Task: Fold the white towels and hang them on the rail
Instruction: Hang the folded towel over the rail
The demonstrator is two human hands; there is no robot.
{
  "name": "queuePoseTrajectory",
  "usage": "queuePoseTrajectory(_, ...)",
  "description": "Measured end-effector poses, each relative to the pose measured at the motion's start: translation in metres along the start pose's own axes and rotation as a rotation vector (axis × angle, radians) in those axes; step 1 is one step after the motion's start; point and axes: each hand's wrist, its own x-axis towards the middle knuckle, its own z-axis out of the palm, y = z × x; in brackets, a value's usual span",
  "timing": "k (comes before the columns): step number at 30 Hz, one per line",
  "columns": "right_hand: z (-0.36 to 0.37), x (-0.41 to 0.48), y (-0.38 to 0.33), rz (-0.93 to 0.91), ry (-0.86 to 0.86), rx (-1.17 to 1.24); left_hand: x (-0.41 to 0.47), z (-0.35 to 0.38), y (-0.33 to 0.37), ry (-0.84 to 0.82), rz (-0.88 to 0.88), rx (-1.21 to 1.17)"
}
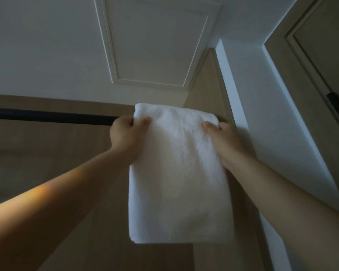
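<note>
Dim rm: white ceiling [47,45] w/ 1 framed panel [155,45], wood wall [57,153], door frame [301,55] rt.

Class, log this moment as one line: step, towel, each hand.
step: hanging | white towel: folded, top covers black rail, rest hangs down | left hand: grips its top left | right hand: grips its top right

Head camera tilts upward, close to the rail [51,117] and ceiling [47,45].

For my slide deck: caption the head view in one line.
Left hand and right hand grip a folded white towel at its upper edges, draped over the dark rail.
</note>
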Motion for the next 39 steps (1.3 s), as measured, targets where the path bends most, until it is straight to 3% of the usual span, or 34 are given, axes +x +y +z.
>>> queuePoseTrajectory(6, 0.016, 0.032, -0.017, -0.046, 0.075, -0.191, 0.043, 0.010, 0.017, 0.076, 0.055, 0.085)
queuePoseTrajectory(13, 0.027, 0.050, -0.013, -0.084, 0.068, -0.417, 0.052, 0.015, 0.011, 0.077, 0.279, 0.751)
queuePoseTrajectory(17, 0.031, 0.050, -0.010, -0.149, 0.045, -0.562, 0.048, 0.013, 0.005, 0.039, 0.374, 0.910)
queuePoseTrajectory(20, 0.028, 0.045, -0.009, -0.150, -0.018, -0.564, 0.042, 0.009, 0.002, -0.038, 0.358, 0.915)
queuePoseTrajectory(23, 0.022, 0.034, -0.004, -0.107, -0.039, -0.419, 0.038, 0.004, 0.003, -0.102, 0.345, 0.970)
queuePoseTrajectory(27, 0.014, 0.011, 0.012, -0.004, -0.109, -0.294, 0.032, 0.004, 0.009, -0.124, 0.301, 0.912)
queuePoseTrajectory(31, 0.007, -0.004, 0.026, 0.115, -0.190, -0.139, 0.012, 0.000, 0.004, -0.050, 0.252, 0.573)
queuePoseTrajectory(39, -0.002, -0.021, 0.033, 0.231, -0.240, -0.010, -0.039, -0.016, -0.033, -0.309, -0.214, 0.022)
